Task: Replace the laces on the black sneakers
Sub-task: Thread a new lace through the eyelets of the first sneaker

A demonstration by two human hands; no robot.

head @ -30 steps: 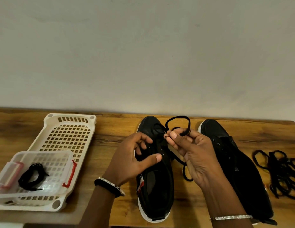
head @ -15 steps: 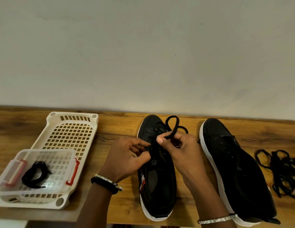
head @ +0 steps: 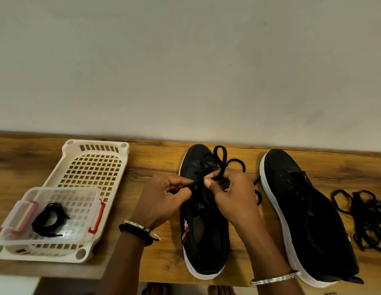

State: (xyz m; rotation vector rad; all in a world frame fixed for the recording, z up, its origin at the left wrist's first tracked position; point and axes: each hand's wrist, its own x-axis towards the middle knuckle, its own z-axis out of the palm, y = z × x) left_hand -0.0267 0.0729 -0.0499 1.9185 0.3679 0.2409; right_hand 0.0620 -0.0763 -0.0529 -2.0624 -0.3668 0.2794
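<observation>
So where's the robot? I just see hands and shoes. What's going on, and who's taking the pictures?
There is no robot here. These are a person's two hands, and a camera worn on their head looks down at them. The left hand and right hand both pinch a black lace over one black sneaker. A second sneaker lies beside it on the wooden table. To the left sits a white basket with a clear box on it, holding a coiled lace. At the far right lies a pile of laces.
</observation>
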